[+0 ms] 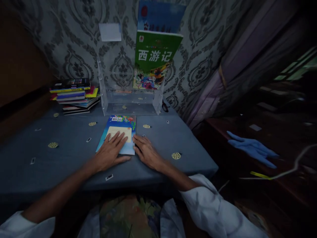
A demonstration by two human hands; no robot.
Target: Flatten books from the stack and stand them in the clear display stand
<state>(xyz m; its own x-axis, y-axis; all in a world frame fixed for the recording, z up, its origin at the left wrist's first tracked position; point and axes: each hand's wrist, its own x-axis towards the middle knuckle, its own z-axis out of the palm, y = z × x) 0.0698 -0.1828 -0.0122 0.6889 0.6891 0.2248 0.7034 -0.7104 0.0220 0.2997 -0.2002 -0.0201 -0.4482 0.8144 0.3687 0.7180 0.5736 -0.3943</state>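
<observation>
A blue book point(119, 130) lies flat on the cloth-covered table, its pale text panel and barcodes facing up. My left hand point(112, 148) rests on the lower part of the cover with fingers spread flat, hiding some of the panel. At the right edge of the same book, my right hand point(146, 150) touches it with fingers stretched out and the thumb near the lower corner. Behind the book stands a clear acrylic rack point(131, 109). It holds an upright green book point(155, 62) with a blue book point(160, 16) behind it, at the right side.
A stack of books point(74, 96) sits at the table's back left. Dark glasses point(165, 106) lie beside the rack. The patterned wall point(205, 43) closes off the back. To the right, a blue glove point(252, 147) and a pale cable point(297, 162) lie on a dark red surface.
</observation>
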